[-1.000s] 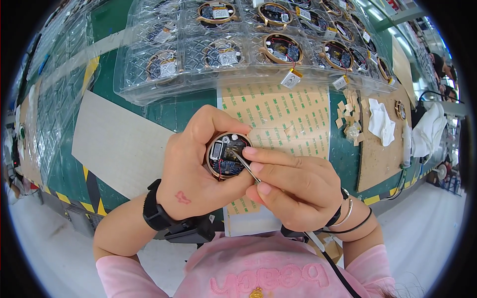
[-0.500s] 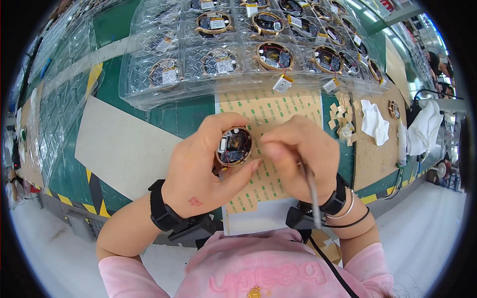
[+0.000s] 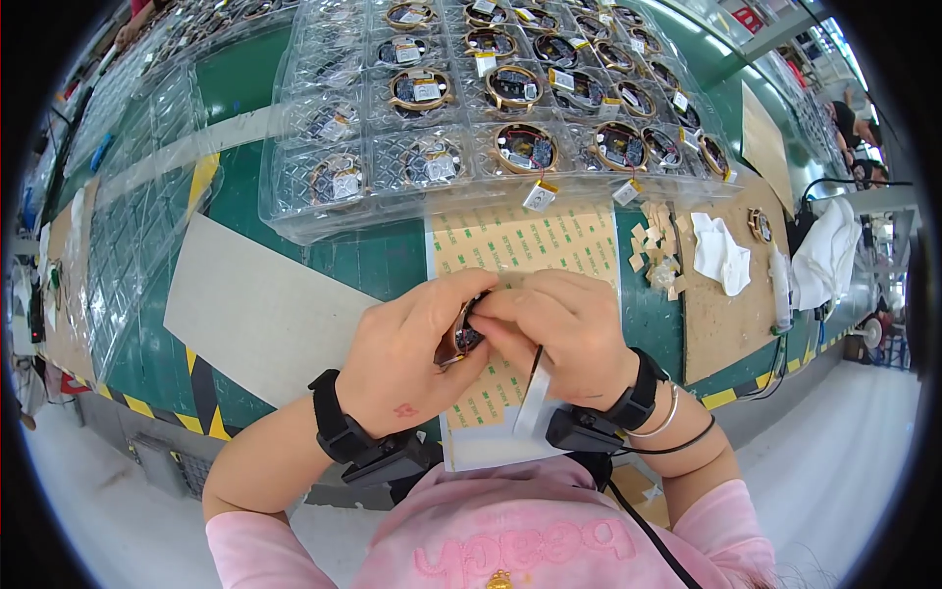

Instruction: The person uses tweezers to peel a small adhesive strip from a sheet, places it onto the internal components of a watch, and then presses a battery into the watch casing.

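Note:
My left hand (image 3: 412, 339) is closed around a round, gold-rimmed watch case (image 3: 467, 336), now tilted so that only part of its dark inside with small electronics shows. My right hand (image 3: 564, 319) has thumb and forefinger pinched together at the case's right edge; whatever lies between those fingertips is hidden. Metal tweezers (image 3: 533, 398) are tucked in the same hand, pointing back toward my body. Beneath both hands lies a tan sheet of adhesive pieces with green print (image 3: 466, 240), on a white backing.
Beyond the sheet, a clear plastic tray (image 3: 392, 218) holds several watch cases with dangling battery cells (image 3: 540, 195). A grey board (image 3: 265, 304) lies left. To the right are small tan squares (image 3: 640, 236), a white cloth (image 3: 721, 253) and a brown board (image 3: 721, 339).
My right hand has come left and down onto the watch case, fingers now at its edge. The case has tilted in my left hand. The whole view has shifted slightly.

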Demonstrator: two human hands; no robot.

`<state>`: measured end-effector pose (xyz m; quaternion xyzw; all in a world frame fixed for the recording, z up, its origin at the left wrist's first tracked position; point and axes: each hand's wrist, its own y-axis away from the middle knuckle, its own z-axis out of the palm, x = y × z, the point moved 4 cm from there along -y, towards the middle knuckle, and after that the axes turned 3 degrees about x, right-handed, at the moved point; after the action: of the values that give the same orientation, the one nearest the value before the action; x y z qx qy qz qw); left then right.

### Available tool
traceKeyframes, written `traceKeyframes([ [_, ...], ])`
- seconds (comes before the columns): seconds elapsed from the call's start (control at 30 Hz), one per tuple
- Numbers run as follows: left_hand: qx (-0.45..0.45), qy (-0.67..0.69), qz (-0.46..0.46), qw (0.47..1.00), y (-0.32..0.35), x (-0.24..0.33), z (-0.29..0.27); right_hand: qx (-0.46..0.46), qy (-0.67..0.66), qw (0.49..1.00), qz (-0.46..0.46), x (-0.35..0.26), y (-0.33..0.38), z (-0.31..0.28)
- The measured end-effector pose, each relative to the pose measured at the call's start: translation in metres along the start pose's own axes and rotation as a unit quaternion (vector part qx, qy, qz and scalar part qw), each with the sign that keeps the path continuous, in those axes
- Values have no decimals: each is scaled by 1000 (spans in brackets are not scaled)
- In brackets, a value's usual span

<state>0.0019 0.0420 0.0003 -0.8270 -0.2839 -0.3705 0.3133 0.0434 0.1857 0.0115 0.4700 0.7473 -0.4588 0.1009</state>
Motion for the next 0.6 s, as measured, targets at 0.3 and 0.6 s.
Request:
traceKeyframes([
  [0.3,2,21,0,1000,-1,4,1,-2,-9,1000,23,-7,0,1],
  [0.6,5,33,-14,999,1,1,2,28,27,999,22,-12,2,-1],
])
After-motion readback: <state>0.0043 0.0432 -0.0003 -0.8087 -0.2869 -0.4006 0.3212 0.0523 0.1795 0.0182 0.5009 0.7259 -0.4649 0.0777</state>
